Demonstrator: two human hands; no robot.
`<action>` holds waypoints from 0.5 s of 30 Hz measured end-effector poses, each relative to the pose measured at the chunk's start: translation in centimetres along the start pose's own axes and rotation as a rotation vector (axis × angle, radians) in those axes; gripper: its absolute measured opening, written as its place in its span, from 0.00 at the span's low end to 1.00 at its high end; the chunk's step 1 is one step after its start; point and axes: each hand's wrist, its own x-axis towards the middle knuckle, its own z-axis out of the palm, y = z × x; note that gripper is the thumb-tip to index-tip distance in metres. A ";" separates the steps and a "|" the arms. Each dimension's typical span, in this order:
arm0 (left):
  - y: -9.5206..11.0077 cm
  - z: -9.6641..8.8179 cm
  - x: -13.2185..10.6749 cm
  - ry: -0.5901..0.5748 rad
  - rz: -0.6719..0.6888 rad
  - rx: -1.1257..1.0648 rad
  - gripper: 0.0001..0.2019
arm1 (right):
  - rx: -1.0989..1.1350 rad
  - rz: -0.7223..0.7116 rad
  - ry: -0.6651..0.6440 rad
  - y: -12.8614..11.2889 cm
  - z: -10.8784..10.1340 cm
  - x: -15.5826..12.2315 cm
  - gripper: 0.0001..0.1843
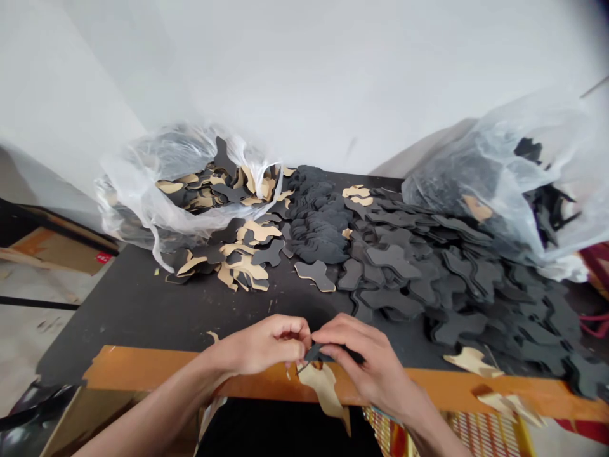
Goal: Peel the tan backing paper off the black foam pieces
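Both hands are at the near edge of the table, just above the orange wooden rim [143,369]. Left hand [259,346] and right hand [361,362] are close together, fingers pressed together, pinching a small black foam cutout [314,352] between them. A tan backing piece [324,390] hangs down from it past the rim. The black tabletop [143,304] holds a wide pile of black cutouts [404,273] spread far and right, with loose tan-backed cutouts [242,266] nearer the left. A clear plastic bag [143,190] sits far left, another [499,178] far right, both holding cutouts.
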 end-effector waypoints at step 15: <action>0.6 1.1 -0.4 0.042 0.003 0.065 0.01 | -0.307 -0.348 0.149 0.2 0.7 -0.4 0.18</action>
